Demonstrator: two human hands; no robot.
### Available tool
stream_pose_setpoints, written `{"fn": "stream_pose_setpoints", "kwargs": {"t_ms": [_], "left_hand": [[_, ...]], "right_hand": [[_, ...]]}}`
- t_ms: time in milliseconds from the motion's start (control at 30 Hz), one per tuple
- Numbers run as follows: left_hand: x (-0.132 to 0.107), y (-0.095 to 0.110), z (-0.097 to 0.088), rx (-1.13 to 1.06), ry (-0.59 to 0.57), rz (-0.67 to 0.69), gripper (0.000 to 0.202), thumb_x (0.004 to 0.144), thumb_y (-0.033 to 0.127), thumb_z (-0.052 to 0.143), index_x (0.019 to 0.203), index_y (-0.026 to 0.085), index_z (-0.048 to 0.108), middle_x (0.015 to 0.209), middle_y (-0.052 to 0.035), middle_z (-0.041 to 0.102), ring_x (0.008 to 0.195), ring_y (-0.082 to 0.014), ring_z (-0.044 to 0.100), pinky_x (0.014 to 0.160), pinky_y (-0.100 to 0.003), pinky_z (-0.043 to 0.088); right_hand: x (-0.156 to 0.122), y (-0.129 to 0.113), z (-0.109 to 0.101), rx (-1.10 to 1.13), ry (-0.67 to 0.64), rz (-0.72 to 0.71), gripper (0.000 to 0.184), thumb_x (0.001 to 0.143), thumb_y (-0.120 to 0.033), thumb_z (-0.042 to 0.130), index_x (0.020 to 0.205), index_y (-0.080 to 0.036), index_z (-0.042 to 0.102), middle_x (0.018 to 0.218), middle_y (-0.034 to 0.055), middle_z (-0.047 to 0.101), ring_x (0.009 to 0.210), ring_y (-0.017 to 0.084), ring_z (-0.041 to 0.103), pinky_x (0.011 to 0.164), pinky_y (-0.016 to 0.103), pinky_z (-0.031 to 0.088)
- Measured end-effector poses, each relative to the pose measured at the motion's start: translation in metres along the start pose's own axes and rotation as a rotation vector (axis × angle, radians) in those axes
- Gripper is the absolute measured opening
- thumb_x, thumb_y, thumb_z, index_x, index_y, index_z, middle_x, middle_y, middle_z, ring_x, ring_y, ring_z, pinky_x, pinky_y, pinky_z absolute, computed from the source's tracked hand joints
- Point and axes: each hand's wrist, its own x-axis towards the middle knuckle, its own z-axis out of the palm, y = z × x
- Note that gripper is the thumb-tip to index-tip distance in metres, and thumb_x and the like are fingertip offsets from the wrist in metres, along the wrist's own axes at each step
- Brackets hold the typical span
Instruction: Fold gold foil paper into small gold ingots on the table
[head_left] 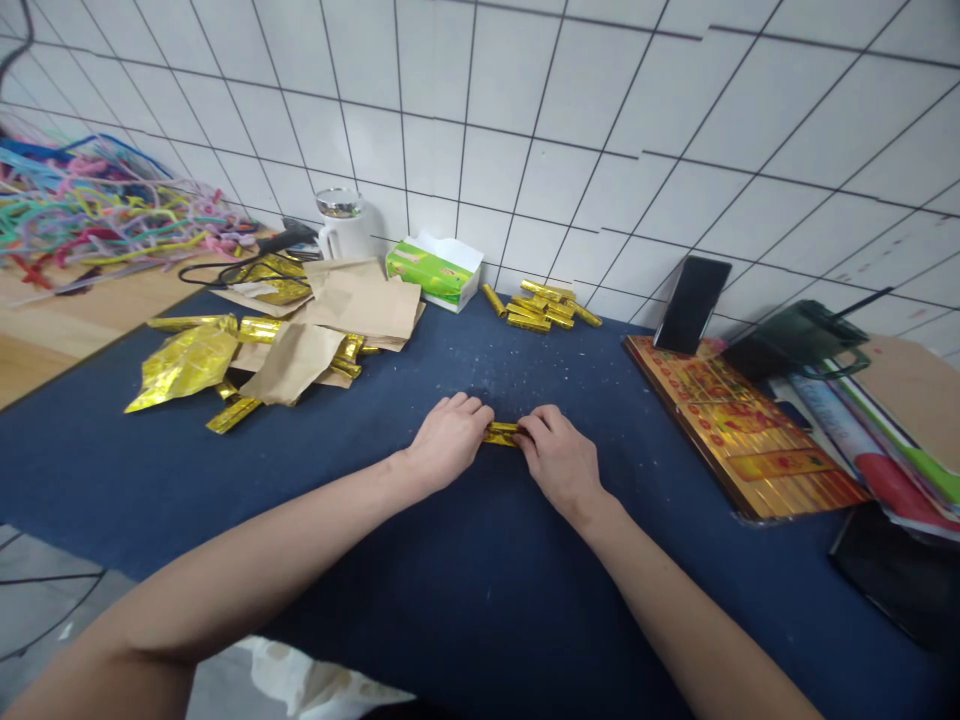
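Note:
A small roll of gold foil paper (501, 434) lies on the dark blue cloth (465, 580) in the middle of the table. My left hand (448, 440) grips its left end with curled fingers. Its right end is pinched by my right hand (559, 455). Only a short stretch of the roll shows between the two hands. At the back of the cloth, near the wall, lies a pile of finished gold rolls (538, 305).
Gold foil sheets (187, 360) and brown paper (360, 305) lie at the left rear. A green tissue box (433, 272) and a white kettle (341, 225) stand by the tiled wall. A stack of printed gold paper (750, 430), a propped phone (691, 303) and booklets sit right. Coloured strips (97, 215) fill the far left.

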Motion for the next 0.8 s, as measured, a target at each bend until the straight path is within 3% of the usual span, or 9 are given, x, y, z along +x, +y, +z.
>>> {"fn": "stream_pose_setpoints", "kwargs": {"t_ms": [200,433,800], "left_hand": [[0.0008,-0.0001,0.0033,-0.005,-0.001,0.033,0.016,0.085,0.014,0.041,0.089,0.016,0.056,0.082,-0.0060,0.053,0.082,-0.0196,0.046,0.073,-0.032,0.038],[-0.0002,0.0006,0.0031,-0.002,0.031,0.048,0.016,0.084,0.012,0.040,0.085,0.016,0.055,0.085,-0.0055,0.051,0.081,-0.0183,0.044,0.073,-0.030,0.039],[0.0004,0.0005,0.0000,0.052,-0.041,0.123,0.019,0.082,0.010,0.041,0.082,0.014,0.059,0.080,-0.0059,0.049,0.078,-0.0187,0.044,0.071,-0.031,0.038]], "right_hand": [[0.0005,-0.0003,-0.0001,-0.018,-0.001,-0.045,0.015,0.085,-0.021,0.044,0.085,-0.019,0.059,0.083,0.0055,0.057,0.077,0.017,0.052,0.061,0.026,0.039],[-0.0003,-0.0006,-0.0002,-0.014,0.026,-0.035,0.018,0.085,-0.021,0.045,0.080,-0.019,0.062,0.084,0.0051,0.056,0.073,0.015,0.051,0.057,0.025,0.037],[-0.0010,0.0009,-0.0028,-0.059,-0.015,-0.132,0.020,0.085,-0.020,0.044,0.083,-0.018,0.064,0.079,0.0058,0.054,0.072,0.017,0.046,0.060,0.028,0.036]]}}
